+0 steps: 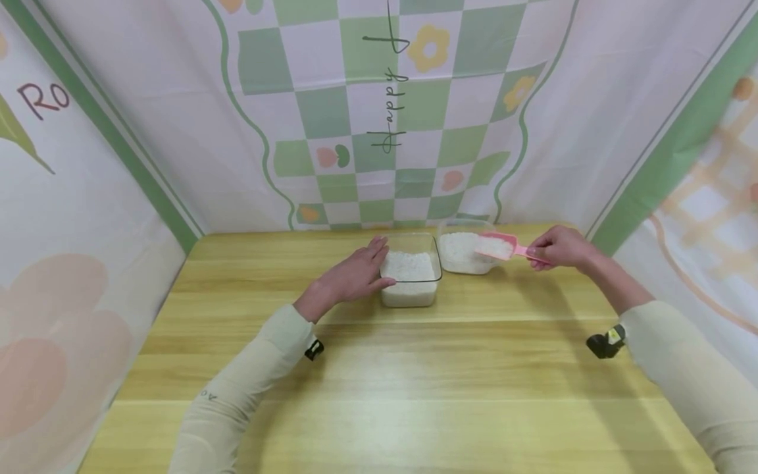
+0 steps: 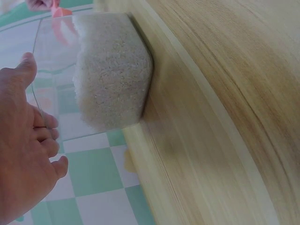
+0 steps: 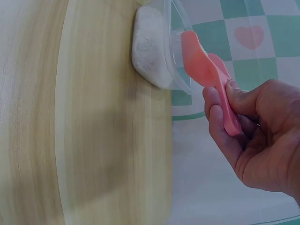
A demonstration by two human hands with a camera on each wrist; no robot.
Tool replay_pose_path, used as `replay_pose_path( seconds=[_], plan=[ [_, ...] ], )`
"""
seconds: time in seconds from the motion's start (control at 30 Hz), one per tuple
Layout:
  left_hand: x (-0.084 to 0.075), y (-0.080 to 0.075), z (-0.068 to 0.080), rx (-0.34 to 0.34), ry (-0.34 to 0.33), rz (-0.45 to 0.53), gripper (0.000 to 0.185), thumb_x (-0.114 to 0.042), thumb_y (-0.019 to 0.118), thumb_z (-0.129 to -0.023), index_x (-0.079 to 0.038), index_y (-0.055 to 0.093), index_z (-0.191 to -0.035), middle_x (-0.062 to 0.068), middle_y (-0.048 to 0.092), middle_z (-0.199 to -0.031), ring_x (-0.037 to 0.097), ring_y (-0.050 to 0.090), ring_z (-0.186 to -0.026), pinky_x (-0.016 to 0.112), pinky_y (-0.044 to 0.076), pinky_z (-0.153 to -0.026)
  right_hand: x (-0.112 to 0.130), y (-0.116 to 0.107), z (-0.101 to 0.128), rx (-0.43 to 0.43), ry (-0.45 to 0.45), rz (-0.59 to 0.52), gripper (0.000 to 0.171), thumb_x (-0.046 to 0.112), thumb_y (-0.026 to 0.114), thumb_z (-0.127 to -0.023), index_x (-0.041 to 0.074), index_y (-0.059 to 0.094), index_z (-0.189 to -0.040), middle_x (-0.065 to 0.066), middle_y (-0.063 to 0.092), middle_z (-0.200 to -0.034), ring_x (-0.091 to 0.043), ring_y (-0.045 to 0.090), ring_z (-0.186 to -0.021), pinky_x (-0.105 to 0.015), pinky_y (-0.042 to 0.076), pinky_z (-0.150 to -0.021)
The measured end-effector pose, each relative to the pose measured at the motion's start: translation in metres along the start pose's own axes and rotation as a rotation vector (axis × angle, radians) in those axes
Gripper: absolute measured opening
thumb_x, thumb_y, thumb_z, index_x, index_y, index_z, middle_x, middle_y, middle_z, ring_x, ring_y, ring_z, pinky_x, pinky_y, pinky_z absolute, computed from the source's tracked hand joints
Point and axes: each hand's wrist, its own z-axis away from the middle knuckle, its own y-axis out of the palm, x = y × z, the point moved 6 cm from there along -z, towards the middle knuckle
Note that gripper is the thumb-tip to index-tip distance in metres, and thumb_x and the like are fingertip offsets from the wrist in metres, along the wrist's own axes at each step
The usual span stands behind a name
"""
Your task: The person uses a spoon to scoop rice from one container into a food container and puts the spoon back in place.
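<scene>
Looking down from the head view: left hand (image 1: 355,273) laid with straight fingers against the left wall of the nearer clear container (image 1: 411,278), half full of rice, at the far middle of the wooden table (image 1: 379,382). Right hand (image 1: 559,248) pinching the handle of a pink scoop (image 1: 497,246), loaded with rice and held over the second clear container (image 1: 464,253), just to the right and slightly farther back; the two tubs near each other, touching or not cannot be told

Turning to the left wrist view: fingers (image 2: 44,126) relaxed and spread along the transparent wall, gripping nothing; rice (image 2: 112,70) packed against the tub's side, scoop tip faint in the far corner

Turning to the right wrist view: thumb and curled fingers (image 3: 225,136) clamped on the scoop handle, bowl (image 3: 199,58) raised at the rim of the right tub

Judged step: carrying a scoopful between tubs, probably from right to left. Next move likely calling for a level carry leftward, then a tilt over the steadied tub without spilling grains
</scene>
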Motion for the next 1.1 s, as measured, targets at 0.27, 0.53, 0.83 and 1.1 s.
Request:
replay_pose_path(
  seconds=[0.27, 0.53, 0.83, 1.1],
  plan=[
    [0.000, -0.001, 0.000, 0.000, 0.003, -0.003, 0.081, -0.054, 0.036, -0.105, 0.005, 0.019, -0.156, 0.021, 0.010, -0.167, 0.029, 0.007, -0.156, 0.044, 0.020, -0.126, -0.003, -0.006, 0.000, -0.020, -0.024, 0.097, 0.033, 0.005, 0.058, -0.099, -0.024, 0.060, -0.115, -0.015, 0.074, -0.080, -0.018, 0.072, -0.069, -0.026, 0.061, -0.064],
    [-0.001, -0.002, 0.000, -0.006, 0.013, -0.004, 0.081, -0.054, 0.036, -0.105, 0.007, 0.020, -0.156, 0.023, 0.010, -0.166, 0.031, 0.008, -0.156, 0.046, 0.022, -0.125, -0.004, -0.009, 0.001, -0.023, -0.020, 0.131, 0.032, 0.005, 0.058, -0.099, -0.023, 0.061, -0.114, -0.016, 0.074, -0.080, -0.017, 0.072, -0.068, -0.025, 0.061, -0.063],
    [0.000, -0.002, 0.000, 0.004, 0.007, -0.007, 0.081, -0.054, 0.036, -0.105, 0.006, 0.019, -0.156, 0.020, 0.007, -0.167, 0.030, 0.007, -0.156, 0.044, 0.019, -0.127, 0.005, -0.009, -0.001, -0.026, -0.048, 0.185, 0.031, 0.005, 0.058, -0.099, -0.023, 0.063, -0.111, -0.019, 0.073, -0.080, -0.013, 0.069, -0.065, -0.026, 0.061, -0.062],
    [0.000, -0.002, 0.001, 0.010, 0.004, -0.005, 0.082, -0.055, 0.035, -0.105, 0.005, 0.018, -0.157, 0.020, 0.007, -0.167, 0.029, 0.006, -0.156, 0.042, 0.018, -0.127, 0.011, -0.005, -0.005, -0.030, -0.064, 0.211, 0.030, 0.007, 0.059, -0.099, -0.022, 0.064, -0.108, -0.019, 0.073, -0.078, -0.015, 0.070, -0.064, -0.027, 0.061, -0.061]
  ],
)
